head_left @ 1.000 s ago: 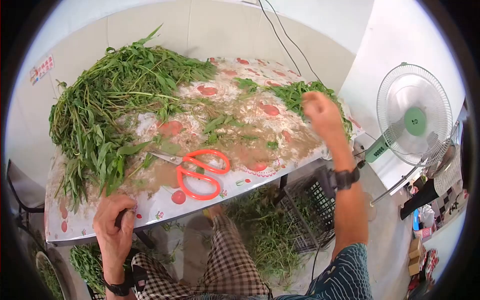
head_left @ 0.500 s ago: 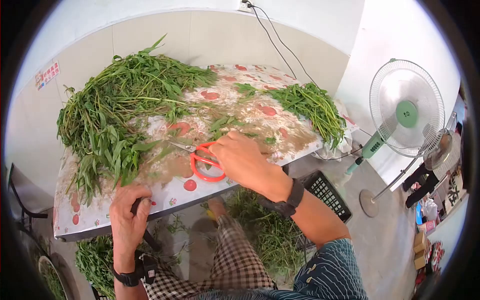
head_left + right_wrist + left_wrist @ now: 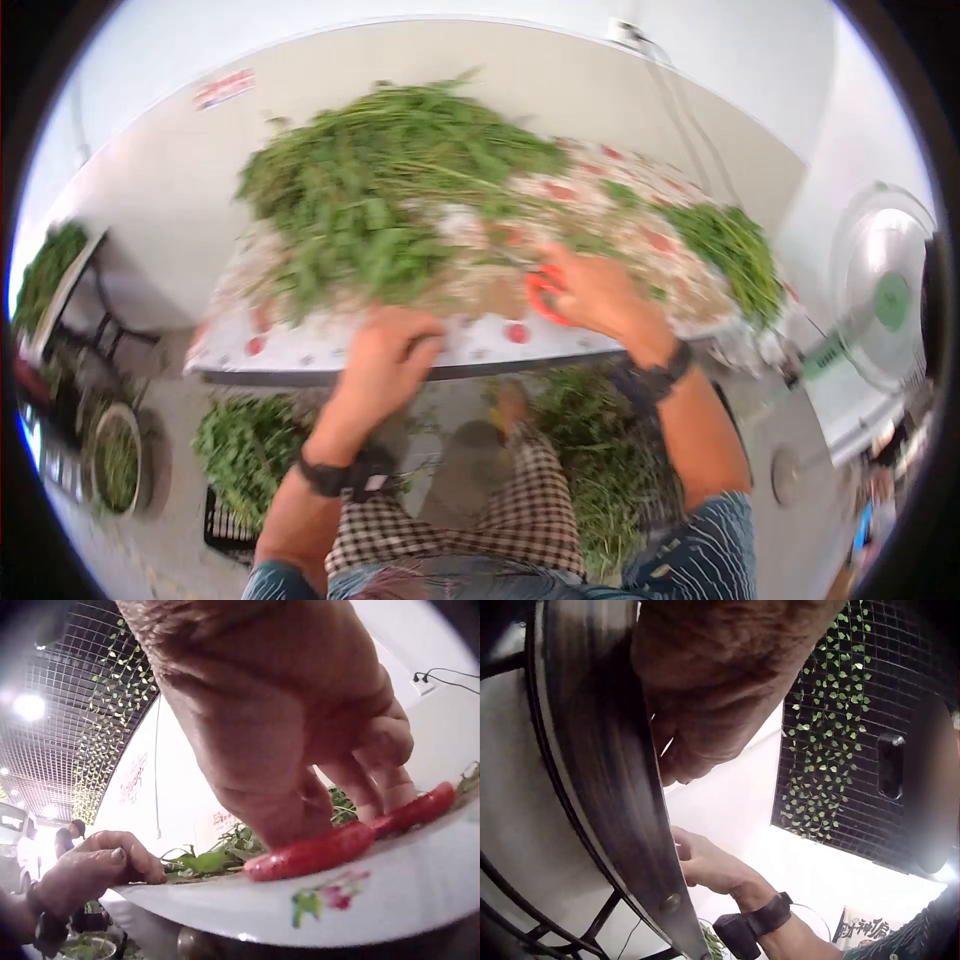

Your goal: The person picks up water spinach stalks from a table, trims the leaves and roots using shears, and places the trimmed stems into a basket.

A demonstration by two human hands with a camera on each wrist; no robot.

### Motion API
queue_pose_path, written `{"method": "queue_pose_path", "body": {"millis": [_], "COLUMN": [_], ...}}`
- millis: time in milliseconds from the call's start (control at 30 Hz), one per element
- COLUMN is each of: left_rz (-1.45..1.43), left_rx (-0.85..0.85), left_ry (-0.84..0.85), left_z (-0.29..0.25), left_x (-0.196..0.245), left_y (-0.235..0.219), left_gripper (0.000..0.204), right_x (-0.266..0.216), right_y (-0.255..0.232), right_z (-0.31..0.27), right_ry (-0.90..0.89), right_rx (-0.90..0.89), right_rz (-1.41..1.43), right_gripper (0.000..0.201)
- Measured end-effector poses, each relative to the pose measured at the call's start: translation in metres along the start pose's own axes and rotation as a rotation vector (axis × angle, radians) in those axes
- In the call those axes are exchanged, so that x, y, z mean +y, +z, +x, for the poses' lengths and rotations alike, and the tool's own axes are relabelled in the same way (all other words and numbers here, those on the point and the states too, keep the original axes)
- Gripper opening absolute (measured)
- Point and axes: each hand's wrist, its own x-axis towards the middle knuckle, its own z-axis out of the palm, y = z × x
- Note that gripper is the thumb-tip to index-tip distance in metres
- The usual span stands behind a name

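Red-handled scissors (image 3: 544, 296) lie on the patterned tablecloth (image 3: 470, 343). My right hand (image 3: 606, 298) is on their handles; in the right wrist view, its thumb and fingers (image 3: 371, 784) curl down around the red handles (image 3: 315, 852). The large leafy green pile (image 3: 370, 165) covers the table's left part. Just in front of it, my left hand (image 3: 388, 362) rests at the front edge with loosely bent fingers and no visible object in them; it also shows in the right wrist view beside some leaves (image 3: 206, 862). The scissors' blades are blurred.
A smaller green bunch (image 3: 735, 250) lies at the table's right end, near a standing fan (image 3: 890, 300). Below are a crate of greens (image 3: 250, 445), more stems (image 3: 590, 460) on the floor and a round container (image 3: 140, 460) at far left.
My right hand has come from the small bunch at the right to the scissors and taken hold of their handles. The head view has swung left; my left hand stays near the front edge.
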Motion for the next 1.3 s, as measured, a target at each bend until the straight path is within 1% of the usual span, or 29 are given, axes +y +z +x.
{"method": "queue_pose_path", "body": {"millis": [67,100,133,200,233,333,367,467,567,667,767,867,967,1067,1167,1233,1300], "left_rz": [0.004,-0.012,-0.014,-0.033,-0.126,0.022,0.036,0.440,0.534,0.568,0.536,0.380,0.233,0.093,-0.032,-0.110,-0.167], "left_rx": [0.020,-0.002,-0.022,-0.079,-0.161,-0.081,-0.023,0.078,-0.140,-0.311,-0.343,-0.372,-0.348,-0.411,-0.487,-0.520,-0.577], "left_ry": [0.082,0.040,0.045,0.065,-0.007,0.011,-0.041,-0.059,-0.179,-0.279,-0.267,-0.162,-0.100,-0.055,0.041,0.125,0.092], "left_z": [0.000,0.000,0.000,0.001,0.003,0.008,0.009,0.014,0.011,0.020,0.031,0.043,0.054,0.060,0.053,0.045,0.039], "left_x": [-0.005,-0.002,-0.002,-0.001,-0.001,0.001,-0.012,-0.029,-0.066,-0.073,-0.072,-0.060,-0.042,-0.019,0.013,0.021,0.019], "left_y": [0.000,-0.001,-0.004,-0.011,-0.018,-0.054,-0.065,-0.092,-0.108,-0.113,-0.113,-0.105,-0.089,-0.067,-0.042,-0.027,-0.017], "left_gripper": [0.010,0.010,0.010,0.009,0.011,0.014,0.016,0.019,0.022,0.019,0.016,0.015,0.014,0.011,0.010,0.010,0.011], "right_x": [-0.011,0.004,0.017,0.017,0.019,0.030,0.029,0.024,0.022,0.033,0.036,0.027,0.036,0.030,0.030,0.030,0.030], "right_y": [-0.011,0.000,0.011,0.006,0.003,0.003,0.005,0.011,0.015,0.010,0.012,0.012,0.026,0.018,0.004,0.003,0.006], "right_z": [-0.005,-0.005,-0.003,-0.002,-0.003,-0.004,-0.005,-0.003,-0.002,0.001,0.001,-0.006,-0.011,-0.010,-0.005,-0.004,-0.004], "right_ry": [0.161,0.126,0.100,0.142,0.169,0.327,0.341,0.345,0.302,0.269,0.279,0.338,0.270,0.234,0.319,0.308,0.303], "right_rx": [-0.026,0.032,0.092,0.066,0.051,0.086,0.135,0.155,0.198,0.107,0.114,0.154,0.274,0.248,0.078,0.096,0.113], "right_rz": [0.032,0.019,0.002,0.098,0.144,0.403,0.425,0.258,0.158,0.236,0.293,0.290,0.345,0.290,0.374,0.380,0.376], "right_gripper": [0.045,0.045,0.046,0.048,0.049,0.051,0.049,0.048,0.047,0.045,0.043,0.041,0.040,0.040,0.042,0.041,0.039]}}
